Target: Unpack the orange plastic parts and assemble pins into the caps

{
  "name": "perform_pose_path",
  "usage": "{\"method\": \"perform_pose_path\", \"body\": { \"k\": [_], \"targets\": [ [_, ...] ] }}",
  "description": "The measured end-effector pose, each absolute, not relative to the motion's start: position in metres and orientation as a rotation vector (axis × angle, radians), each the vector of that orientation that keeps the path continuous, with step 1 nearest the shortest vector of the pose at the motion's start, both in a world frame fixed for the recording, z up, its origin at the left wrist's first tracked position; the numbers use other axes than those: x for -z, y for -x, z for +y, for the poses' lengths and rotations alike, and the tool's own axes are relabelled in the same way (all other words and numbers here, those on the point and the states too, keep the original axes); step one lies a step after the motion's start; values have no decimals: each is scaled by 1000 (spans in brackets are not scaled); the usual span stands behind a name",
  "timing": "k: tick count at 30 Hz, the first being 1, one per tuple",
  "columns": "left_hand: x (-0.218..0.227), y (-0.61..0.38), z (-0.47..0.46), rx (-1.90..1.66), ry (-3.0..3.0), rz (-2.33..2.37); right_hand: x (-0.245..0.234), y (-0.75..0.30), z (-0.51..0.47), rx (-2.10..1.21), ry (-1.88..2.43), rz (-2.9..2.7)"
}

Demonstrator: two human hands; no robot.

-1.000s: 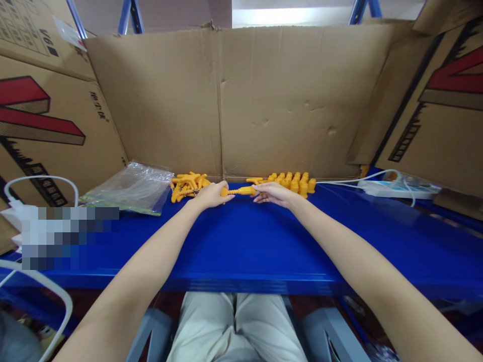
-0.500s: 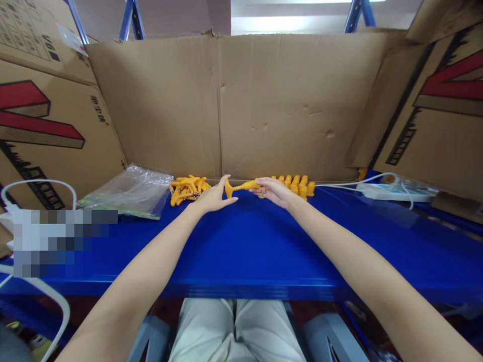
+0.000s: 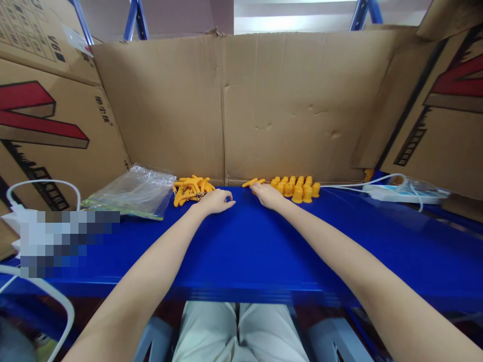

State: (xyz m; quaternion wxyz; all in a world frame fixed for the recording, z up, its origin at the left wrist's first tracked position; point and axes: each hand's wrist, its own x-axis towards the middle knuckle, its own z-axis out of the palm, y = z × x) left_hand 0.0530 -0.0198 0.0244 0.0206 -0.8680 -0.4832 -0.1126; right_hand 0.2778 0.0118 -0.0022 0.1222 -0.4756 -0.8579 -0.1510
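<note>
My right hand (image 3: 267, 195) is palm down at the back of the blue table, fingers closed around an orange T-handled piece (image 3: 253, 182). Part of that piece pokes out past the fingertips; the rest is hidden by the hand. My left hand (image 3: 218, 201) is empty, its thumb apart from the bent fingers. Just behind and left of it lies a heap of orange branched pieces (image 3: 190, 188) with small metal chains among them. Right beside my right hand, several orange bell-shaped pieces (image 3: 298, 191) stand upright in close rows.
Clear plastic bags (image 3: 132, 193) lie left of the heap. A cardboard sheet (image 3: 287, 110) walls off the back, with big cartons (image 3: 49, 115) at the sides. A white power strip (image 3: 407, 193) with cables sits at the right. The blue table's (image 3: 249, 251) front edge is close to my lap.
My left hand has let go of the T-shaped end of the orange piece. My right hand has turned palm down and moved slightly left with the piece, which was stretched between both hands.
</note>
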Motion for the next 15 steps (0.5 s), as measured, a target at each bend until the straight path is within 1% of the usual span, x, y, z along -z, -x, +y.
{"method": "perform_pose_path", "body": {
  "k": [2,6,10,15],
  "targets": [
    [-24,-53,-20,349,2695,-1498,3,-274,10,456,1474,-2540],
    [-24,-53,-20,338,2691,-1511,-3,-268,8,325,1592,-2520],
    [-24,-54,-20,330,2694,-1510,-22,-270,6,160,1673,-2490],
    [-25,-54,-21,318,2693,-1507,-50,-292,-9,65,1748,-2245]
  ]
}}
